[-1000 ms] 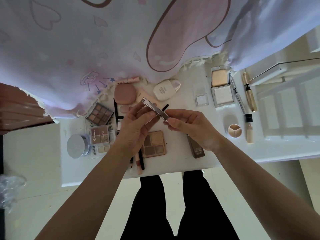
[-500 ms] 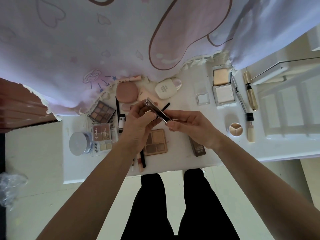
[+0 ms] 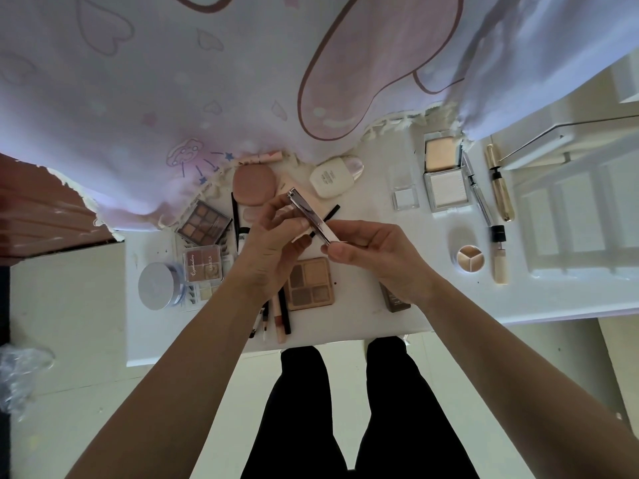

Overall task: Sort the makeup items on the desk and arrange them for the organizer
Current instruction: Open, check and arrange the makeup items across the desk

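A slim silver makeup stick (image 3: 308, 216) is held above the middle of the white desk (image 3: 349, 316). My left hand (image 3: 273, 252) grips its far end, and my right hand (image 3: 377, 257) pinches its near end between thumb and fingertips. Below my hands lies a brown four-pan eyeshadow palette (image 3: 309, 283). Several pencils (image 3: 276, 316) stick out from under my left wrist. A dark brown tube (image 3: 394, 300) lies partly hidden under my right wrist.
At the left stand a silver round jar (image 3: 157, 285) and two eyeshadow palettes (image 3: 204, 223). Further back lie a pink compact (image 3: 254, 184) and a white bottle (image 3: 332, 178). On the right are open powder compacts (image 3: 444, 178), a gold tube (image 3: 499, 184) and a round concealer pot (image 3: 470, 259). A pink printed cloth (image 3: 242, 81) hangs over the back.
The two hands and the silver stick have barely shifted; the view has tilted slightly. My right fingers have slid a little along the stick's near end.
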`<state>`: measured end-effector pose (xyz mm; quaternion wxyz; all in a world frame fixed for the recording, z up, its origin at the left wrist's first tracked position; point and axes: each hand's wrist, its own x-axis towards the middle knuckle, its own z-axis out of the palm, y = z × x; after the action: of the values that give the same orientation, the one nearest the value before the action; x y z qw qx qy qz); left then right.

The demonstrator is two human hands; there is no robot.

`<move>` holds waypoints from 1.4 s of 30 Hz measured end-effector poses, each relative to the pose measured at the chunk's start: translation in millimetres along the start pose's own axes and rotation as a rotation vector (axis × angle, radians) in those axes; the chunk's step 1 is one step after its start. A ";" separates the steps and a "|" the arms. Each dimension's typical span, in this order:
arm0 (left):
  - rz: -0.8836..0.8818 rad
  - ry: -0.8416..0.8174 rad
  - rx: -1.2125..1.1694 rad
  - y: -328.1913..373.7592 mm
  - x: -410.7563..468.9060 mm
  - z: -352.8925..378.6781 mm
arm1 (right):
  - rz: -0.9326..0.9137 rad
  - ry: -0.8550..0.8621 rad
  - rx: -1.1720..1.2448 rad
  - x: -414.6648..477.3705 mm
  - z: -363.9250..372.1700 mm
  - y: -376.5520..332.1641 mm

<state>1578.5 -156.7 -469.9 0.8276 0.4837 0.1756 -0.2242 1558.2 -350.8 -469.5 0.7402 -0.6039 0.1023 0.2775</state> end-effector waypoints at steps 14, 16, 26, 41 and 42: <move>0.010 -0.079 0.028 1.4 2.6 -0.4 | -0.010 0.032 -0.054 5.0 -0.7 5.5; -0.003 -0.140 0.053 6.1 3.0 -4.3 | -0.067 0.069 -0.199 5.7 -4.2 3.9; 0.005 -0.005 0.105 11.1 2.5 -0.9 | -0.420 0.282 -0.712 9.5 -16.2 3.9; -0.006 0.062 -0.179 -3.5 -1.9 21.2 | -0.449 0.360 -0.414 3.9 -8.2 3.6; 0.000 0.086 -0.181 -2.6 -1.9 21.3 | -0.408 0.315 -0.431 3.0 -8.7 2.3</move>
<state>1577.1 -176.1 -460.7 0.8595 0.4162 0.2306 -0.1865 1561.1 -358.0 -475.0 0.6107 -0.7901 0.0314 0.0421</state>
